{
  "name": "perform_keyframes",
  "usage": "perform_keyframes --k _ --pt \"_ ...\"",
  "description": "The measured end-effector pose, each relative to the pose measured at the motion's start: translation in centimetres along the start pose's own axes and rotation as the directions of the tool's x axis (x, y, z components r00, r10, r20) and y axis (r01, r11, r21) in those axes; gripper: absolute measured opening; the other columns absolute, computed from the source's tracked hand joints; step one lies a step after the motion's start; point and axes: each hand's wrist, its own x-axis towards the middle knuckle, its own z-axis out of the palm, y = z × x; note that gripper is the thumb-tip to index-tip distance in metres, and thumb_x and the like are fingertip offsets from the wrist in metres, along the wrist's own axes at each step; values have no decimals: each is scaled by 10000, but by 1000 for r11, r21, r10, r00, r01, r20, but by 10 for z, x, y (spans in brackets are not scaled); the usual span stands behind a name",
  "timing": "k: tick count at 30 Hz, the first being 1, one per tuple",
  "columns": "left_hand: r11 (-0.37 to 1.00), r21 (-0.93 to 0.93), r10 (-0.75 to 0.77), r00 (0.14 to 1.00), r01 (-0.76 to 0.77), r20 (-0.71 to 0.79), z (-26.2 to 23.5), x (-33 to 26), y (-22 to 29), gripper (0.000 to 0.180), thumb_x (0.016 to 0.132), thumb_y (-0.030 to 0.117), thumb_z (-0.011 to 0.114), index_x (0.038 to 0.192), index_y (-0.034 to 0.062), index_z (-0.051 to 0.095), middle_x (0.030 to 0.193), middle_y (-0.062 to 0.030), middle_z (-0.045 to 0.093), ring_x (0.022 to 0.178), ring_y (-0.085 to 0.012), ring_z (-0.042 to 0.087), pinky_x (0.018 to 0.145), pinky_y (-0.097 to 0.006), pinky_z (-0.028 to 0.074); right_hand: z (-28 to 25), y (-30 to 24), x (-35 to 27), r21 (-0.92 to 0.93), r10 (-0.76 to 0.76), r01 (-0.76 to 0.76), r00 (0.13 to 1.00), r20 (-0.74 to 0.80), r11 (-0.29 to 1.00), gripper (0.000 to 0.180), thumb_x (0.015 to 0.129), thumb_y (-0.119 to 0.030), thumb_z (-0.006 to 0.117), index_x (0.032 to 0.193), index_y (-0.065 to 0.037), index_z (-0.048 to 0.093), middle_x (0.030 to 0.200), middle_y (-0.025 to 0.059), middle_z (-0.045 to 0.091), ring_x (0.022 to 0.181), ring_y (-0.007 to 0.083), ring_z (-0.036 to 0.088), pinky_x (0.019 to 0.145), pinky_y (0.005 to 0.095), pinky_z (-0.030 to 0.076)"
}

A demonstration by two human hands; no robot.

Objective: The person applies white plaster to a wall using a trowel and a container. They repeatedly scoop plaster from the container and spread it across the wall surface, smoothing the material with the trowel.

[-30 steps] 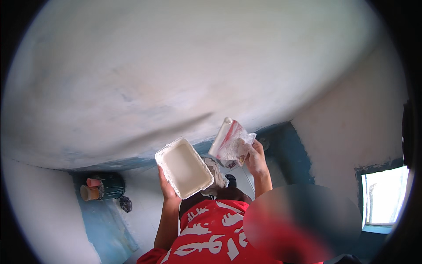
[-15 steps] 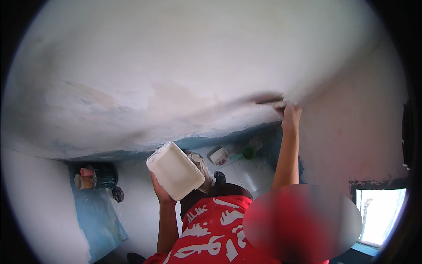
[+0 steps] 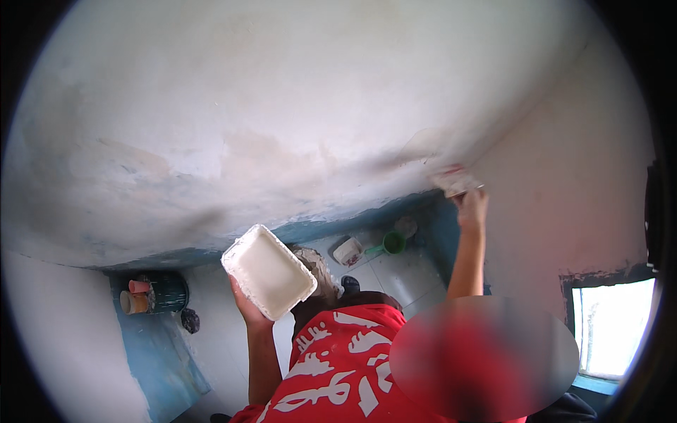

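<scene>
My left hand grips a white rectangular tub from its lower left side. Smooth off-white paste, like wall putty, lies inside it, and its rim is crusted with the same stuff. Out to the right, my right hand is closed around a flat scraper smeared with whitish paste and a little red. The scraper is close to the patchy white wall, near the corner with the right-hand wall; slight blur hides whether its edge touches.
Below stand a green dipper, a small white container and a paper-like sack on the tiled floor. At left are a dark bucket and orange cups. A bright window opens at lower right.
My right hand has moved slightly down, and the scraper has turned from edge-on to showing its broad face. The tub in my left hand has shifted a little left.
</scene>
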Motion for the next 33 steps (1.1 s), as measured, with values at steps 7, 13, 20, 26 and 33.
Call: perform_keyframes --k 7,13,20,26,33 --pt "1000 11 -3 1000 3 -1 10 -4 0 596 980 521 288 1396 100 363 1349 -90 469 1201 -277 495 999 -436 419 10 81 65 9 10 -10 999 -35 1000 170 851 -9 448 876 46 607 743 122 632 626 234 646 580 371 579" --pt "999 23 26 998 -27 59 14 -6 -2 594 979 520 288 1398 107 362 1350 -87 470 1208 -274 493 998 -438 424 36 -66 63 -27 -121 121 993 2 992 173 888 -55 472 890 71 590 820 161 629 654 254 653 618 393 593" --pt "1000 28 7 1000 -8 26 19 -9 0 598 975 527 313 1402 111 362 1350 -85 475 1202 -275 501 998 -442 424 27 -142 30 43 -227 223 964 139 974 180 879 -52 486 880 90 595 889 170 617 769 234 646 683 359 580" --pt "999 36 -1 1000 1 10 21 -7 0 606 977 528 286 1400 99 361 1349 -89 472 1202 -275 496 1006 -434 413 -15 -63 4 -39 -46 49 995 91 998 213 913 -76 462 942 85 598 884 124 636 742 200 642 670 317 557" --pt "1000 21 5 1000 -5 27 22 -6 -1 593 977 525 302 1392 108 372 1331 -89 487 1175 -276 520 975 -438 442 9 -33 36 -6 -106 108 985 135 994 207 928 -86 484 939 89 594 887 129 638 748 199 648 671 309 564"
